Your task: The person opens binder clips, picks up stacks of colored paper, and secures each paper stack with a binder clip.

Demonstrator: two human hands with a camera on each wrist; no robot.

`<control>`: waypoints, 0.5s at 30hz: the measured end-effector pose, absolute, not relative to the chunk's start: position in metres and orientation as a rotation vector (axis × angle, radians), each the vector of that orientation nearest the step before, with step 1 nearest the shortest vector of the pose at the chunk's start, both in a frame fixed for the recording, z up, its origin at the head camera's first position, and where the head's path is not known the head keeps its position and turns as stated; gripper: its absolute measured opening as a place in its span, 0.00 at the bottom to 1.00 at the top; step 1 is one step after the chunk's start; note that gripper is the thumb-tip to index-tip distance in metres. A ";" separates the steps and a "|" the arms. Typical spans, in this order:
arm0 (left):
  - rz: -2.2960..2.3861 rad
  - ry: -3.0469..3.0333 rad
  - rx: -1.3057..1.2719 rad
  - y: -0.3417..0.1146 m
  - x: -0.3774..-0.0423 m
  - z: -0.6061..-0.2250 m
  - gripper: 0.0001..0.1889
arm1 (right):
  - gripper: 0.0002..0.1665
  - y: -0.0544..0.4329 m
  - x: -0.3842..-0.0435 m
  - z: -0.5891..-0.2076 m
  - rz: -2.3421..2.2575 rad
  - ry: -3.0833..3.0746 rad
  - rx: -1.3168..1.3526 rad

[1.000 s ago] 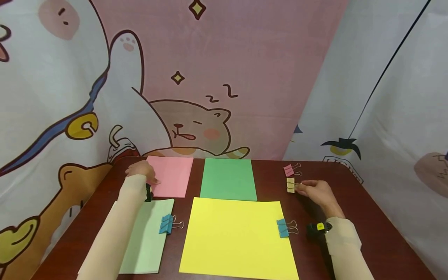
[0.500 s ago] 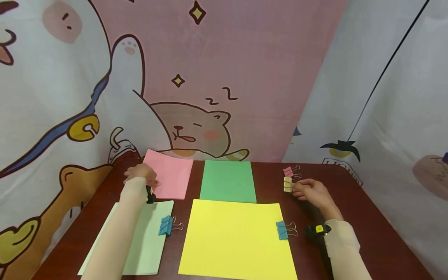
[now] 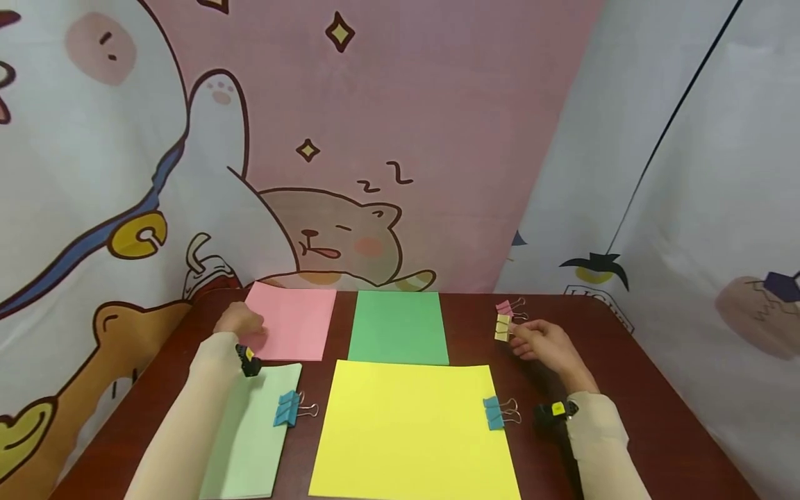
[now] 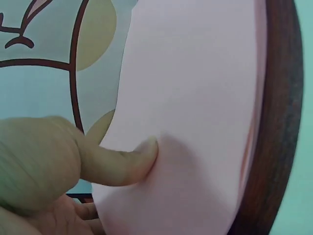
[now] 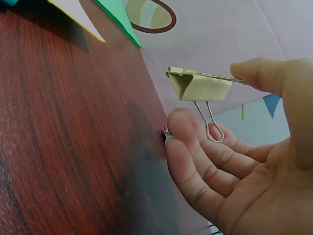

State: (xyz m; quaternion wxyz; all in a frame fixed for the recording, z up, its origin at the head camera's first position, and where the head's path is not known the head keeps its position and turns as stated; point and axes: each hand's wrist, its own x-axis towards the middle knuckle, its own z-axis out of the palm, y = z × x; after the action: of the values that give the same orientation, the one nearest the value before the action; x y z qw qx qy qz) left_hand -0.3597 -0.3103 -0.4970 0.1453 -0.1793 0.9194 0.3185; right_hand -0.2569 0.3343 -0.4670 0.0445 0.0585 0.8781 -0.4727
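Note:
My left hand (image 3: 240, 321) grips the left edge of a pink paper stack (image 3: 296, 323) at the back left. In the left wrist view the thumb (image 4: 124, 164) presses on the pink sheet's face, with other fingers behind it, partly hidden. At the right, my right hand (image 3: 550, 351) pinches a yellow binder clip (image 3: 503, 328) by its wire handles. The right wrist view has the clip (image 5: 205, 89) between the thumb above and the curled fingers below, its mouth facing away from the palm. Just behind it lies a pink binder clip (image 3: 503, 307) on the table.
Green paper (image 3: 398, 328) lies at the back middle. Large yellow paper (image 3: 412, 430) in front carries a blue binder clip (image 3: 494, 413) on its right edge. Pale green paper (image 3: 250, 444), partly under my left forearm, has another blue clip (image 3: 287, 408). A patterned cloth (image 3: 437, 139) hangs behind the table (image 3: 631, 389).
The pink paper's far left corner rose and has come down again in my left hand. My right hand has shifted slightly left with the yellow clip. The head view has turned a little.

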 end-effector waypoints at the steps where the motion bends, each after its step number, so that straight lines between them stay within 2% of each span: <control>1: 0.943 2.658 -0.529 -0.313 -0.360 -0.501 0.32 | 0.42 0.334 -0.257 -0.467 -1.448 2.684 0.179; 7: 1.153 2.651 -0.628 -0.298 -0.333 -0.481 0.32 | 0.40 0.331 -0.258 -0.466 -1.446 2.683 0.190; 15: 1.279 2.726 -0.626 -0.275 -0.304 -0.463 0.34 | 0.40 0.333 -0.257 -0.466 -1.456 2.690 0.198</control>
State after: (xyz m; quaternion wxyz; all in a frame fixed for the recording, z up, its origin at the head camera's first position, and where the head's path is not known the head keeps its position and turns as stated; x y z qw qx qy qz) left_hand -0.3045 -0.2750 -0.4628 0.0328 -0.2033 0.8859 0.4157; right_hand -0.2567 0.3327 -0.4660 0.0381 0.0646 0.8770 -0.4747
